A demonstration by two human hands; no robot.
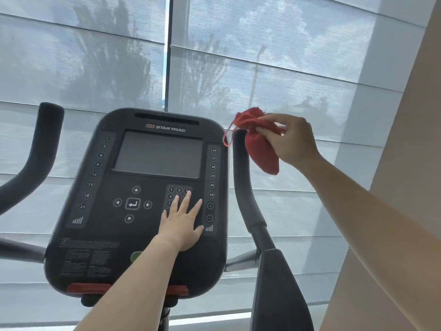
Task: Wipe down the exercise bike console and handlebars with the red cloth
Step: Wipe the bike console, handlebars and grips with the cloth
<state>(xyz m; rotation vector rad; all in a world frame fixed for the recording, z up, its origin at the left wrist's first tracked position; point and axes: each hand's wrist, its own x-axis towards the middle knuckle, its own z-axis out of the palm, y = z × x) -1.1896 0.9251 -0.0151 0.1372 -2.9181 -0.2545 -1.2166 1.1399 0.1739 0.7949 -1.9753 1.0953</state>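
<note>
The black bike console (100,211) with a dark screen and keypad fills the centre. My left hand (182,222) lies flat on it, fingers spread over the number keypad at the lower right. My right hand (290,140) pinches the bunched red cloth (261,149) in the air, just right of the top of the right handlebar (241,173). A thin red loop hangs from the cloth beside the handlebar's tip. The left handlebar (35,149) curves up at the left edge.
Grey roller blinds (262,68) cover the windows behind the bike. A beige wall (405,187) rises at the right. A black post (279,283) of the bike stands below the right handlebar.
</note>
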